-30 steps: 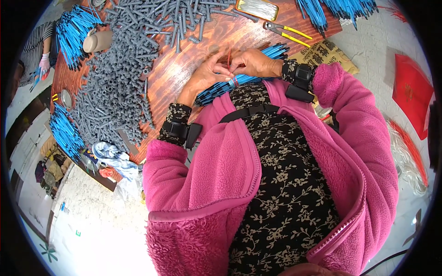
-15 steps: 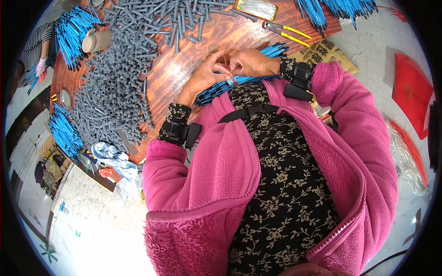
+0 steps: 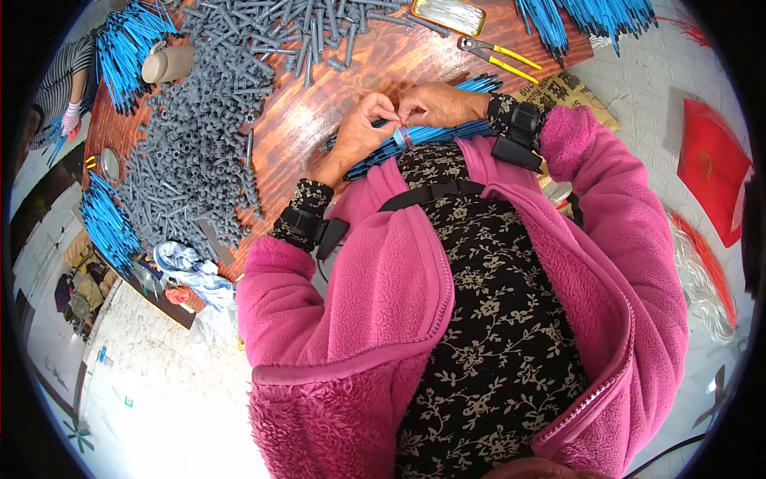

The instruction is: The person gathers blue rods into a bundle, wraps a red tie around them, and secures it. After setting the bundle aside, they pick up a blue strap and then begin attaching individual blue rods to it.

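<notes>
A bundle of thin blue rods with black ends (image 3: pixel 455 132) lies across the near edge of the table, close against my body. Red string (image 3: pixel 404 140) is wrapped round its middle. My left hand (image 3: pixel 361 132) and my right hand (image 3: pixel 439 105) meet just above the bundle, each with thumb and forefinger pinched at the string. Fingertips nearly touch, and the string's ends are mostly hidden between them. Both wrists wear black straps with small black devices.
Grey plastic plugs (image 3: pixel 191 148) are heaped on the wooden table (image 3: pixel 307 120) at left. Yellow-handled pliers (image 3: pixel 501 60) and a tin of pale thin pieces (image 3: pixel 448 14) lie beyond my hands. More blue rods (image 3: pixel 132 60) and a beige cup (image 3: pixel 166 64) stand at far left, near another person's gloved hand (image 3: pixel 72 118).
My hands have drawn closer together over the string, and the left fingers have curled in. The loop of red string that stood up between them has shrunk from sight.
</notes>
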`<state>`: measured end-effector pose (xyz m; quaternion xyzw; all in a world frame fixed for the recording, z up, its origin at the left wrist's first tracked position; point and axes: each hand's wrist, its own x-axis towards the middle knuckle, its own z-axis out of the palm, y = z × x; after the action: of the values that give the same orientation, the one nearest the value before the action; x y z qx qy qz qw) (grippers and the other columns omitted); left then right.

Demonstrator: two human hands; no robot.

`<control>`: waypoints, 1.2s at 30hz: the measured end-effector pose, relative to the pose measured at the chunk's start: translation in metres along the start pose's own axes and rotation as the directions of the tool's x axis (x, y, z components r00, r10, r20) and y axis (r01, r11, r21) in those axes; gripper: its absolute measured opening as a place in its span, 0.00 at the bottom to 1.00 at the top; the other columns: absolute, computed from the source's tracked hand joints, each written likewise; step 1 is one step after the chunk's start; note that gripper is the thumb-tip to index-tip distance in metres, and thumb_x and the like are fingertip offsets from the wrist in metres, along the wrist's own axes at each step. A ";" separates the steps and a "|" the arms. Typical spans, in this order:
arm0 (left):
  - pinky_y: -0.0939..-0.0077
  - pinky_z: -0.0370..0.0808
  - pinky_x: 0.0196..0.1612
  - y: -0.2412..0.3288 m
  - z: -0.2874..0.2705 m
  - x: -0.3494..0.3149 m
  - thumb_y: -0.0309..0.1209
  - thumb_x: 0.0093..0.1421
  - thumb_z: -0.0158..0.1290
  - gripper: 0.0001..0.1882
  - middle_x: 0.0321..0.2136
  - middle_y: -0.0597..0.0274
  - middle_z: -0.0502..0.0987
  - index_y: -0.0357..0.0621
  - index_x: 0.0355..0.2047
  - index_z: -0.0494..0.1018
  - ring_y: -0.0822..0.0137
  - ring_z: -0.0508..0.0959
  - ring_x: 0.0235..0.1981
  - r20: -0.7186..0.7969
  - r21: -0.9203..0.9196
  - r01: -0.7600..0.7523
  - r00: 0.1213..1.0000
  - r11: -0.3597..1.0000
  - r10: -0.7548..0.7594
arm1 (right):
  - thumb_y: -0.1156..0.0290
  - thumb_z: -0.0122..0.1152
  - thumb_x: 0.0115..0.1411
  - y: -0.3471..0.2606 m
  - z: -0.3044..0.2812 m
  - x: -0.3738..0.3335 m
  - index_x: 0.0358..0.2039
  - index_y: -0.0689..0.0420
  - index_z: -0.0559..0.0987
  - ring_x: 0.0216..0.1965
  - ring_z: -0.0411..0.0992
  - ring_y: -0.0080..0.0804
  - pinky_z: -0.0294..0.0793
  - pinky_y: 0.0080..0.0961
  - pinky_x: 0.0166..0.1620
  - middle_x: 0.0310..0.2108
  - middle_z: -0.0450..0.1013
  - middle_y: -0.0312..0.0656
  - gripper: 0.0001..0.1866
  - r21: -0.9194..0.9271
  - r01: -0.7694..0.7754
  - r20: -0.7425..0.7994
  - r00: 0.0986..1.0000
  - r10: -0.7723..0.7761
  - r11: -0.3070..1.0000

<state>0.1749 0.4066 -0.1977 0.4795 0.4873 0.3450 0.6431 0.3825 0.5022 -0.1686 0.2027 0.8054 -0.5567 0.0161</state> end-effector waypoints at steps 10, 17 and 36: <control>0.76 0.75 0.43 0.013 0.003 -0.003 0.26 0.55 0.59 0.03 0.30 0.65 0.80 0.41 0.30 0.77 0.72 0.80 0.37 0.022 0.247 -0.037 0.999 0.968 0.033 | 0.70 0.59 0.56 0.015 -0.006 0.011 0.35 0.63 0.78 0.28 0.71 0.27 0.68 0.31 0.33 0.26 0.75 0.41 0.10 0.231 -0.074 0.131 0.990 0.045 0.970; 0.73 0.76 0.42 0.010 0.009 -0.007 0.26 0.54 0.59 0.04 0.31 0.60 0.82 0.41 0.31 0.79 0.66 0.81 0.36 0.001 0.331 -0.115 0.993 0.937 0.121 | 0.69 0.59 0.56 0.012 -0.011 0.016 0.35 0.62 0.79 0.31 0.72 0.26 0.69 0.30 0.35 0.28 0.76 0.40 0.11 0.125 -0.157 0.240 0.963 0.124 0.980; 0.73 0.75 0.35 0.004 0.041 0.001 0.30 0.46 0.64 0.06 0.25 0.59 0.80 0.43 0.22 0.79 0.64 0.81 0.28 -0.280 0.375 0.046 0.958 0.926 0.066 | 0.68 0.59 0.54 0.022 -0.015 0.010 0.33 0.64 0.80 0.28 0.71 0.22 0.69 0.27 0.30 0.25 0.76 0.37 0.12 0.171 -0.273 0.241 0.943 0.228 0.947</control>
<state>0.2142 0.3974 -0.1912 0.5416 0.6304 0.3140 0.4590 0.3841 0.5250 -0.1846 0.2422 0.7057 -0.6477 0.1545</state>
